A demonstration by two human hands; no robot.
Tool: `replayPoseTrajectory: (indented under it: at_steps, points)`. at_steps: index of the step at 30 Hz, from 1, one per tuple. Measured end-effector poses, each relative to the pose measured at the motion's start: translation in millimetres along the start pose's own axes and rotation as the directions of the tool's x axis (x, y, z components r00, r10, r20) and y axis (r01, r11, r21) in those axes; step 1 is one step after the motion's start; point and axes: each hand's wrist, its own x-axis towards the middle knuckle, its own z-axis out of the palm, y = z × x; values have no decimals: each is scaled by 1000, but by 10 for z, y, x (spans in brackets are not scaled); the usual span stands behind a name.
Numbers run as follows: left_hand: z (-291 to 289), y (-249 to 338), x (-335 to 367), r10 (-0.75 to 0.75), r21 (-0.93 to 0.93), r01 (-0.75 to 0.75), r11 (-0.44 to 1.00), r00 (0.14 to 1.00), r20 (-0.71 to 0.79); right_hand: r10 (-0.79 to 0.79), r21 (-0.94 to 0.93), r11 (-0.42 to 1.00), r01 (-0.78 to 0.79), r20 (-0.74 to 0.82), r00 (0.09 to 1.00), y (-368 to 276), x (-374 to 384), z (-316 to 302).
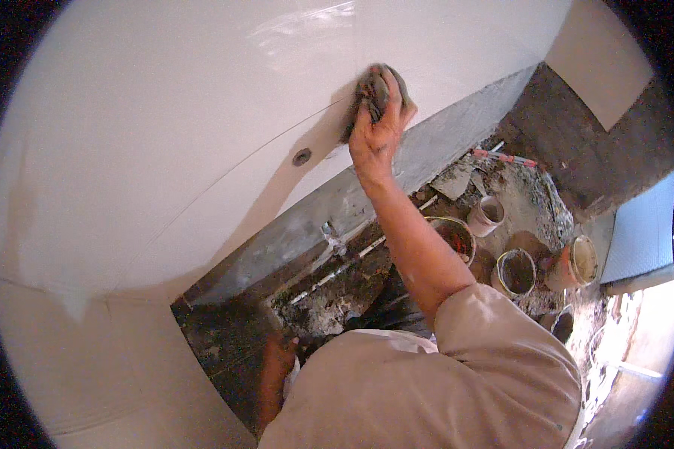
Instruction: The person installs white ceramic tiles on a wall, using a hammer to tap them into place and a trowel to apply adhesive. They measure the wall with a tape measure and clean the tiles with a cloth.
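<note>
High on the pale, glossy tiled wall point(202, 97), my right hand point(378, 142) presses a crumpled dark grey rag point(373, 91) to the surface, its fingers wrapped round the cloth. A thin joint line runs across the tiles up to the rag. Left of my right forearm, a small round hole point(302, 156) with a dark rim pierces a tile. My left hand point(280, 334) hangs low by my side, near the dark lower wall; its fingers are blurred and in shadow, so what they do is hidden.
Below the tiles runs a bare grey cement strip point(457, 123) with a pipe fitting point(331, 233). Several buckets, among them a pale one point(487, 215) and one with a yellowish rim point(517, 271), stand on the rubble-strewn floor. A red-and-white bar point(505, 158) lies farther off.
</note>
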Motion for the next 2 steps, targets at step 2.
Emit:
replayPoseTrajectory:
  at_steps: [2]
  points:
    - [39,-303,-13,-10,4,10,1000,1000,22,118,6,993,-118,-102,988,317,309,162]
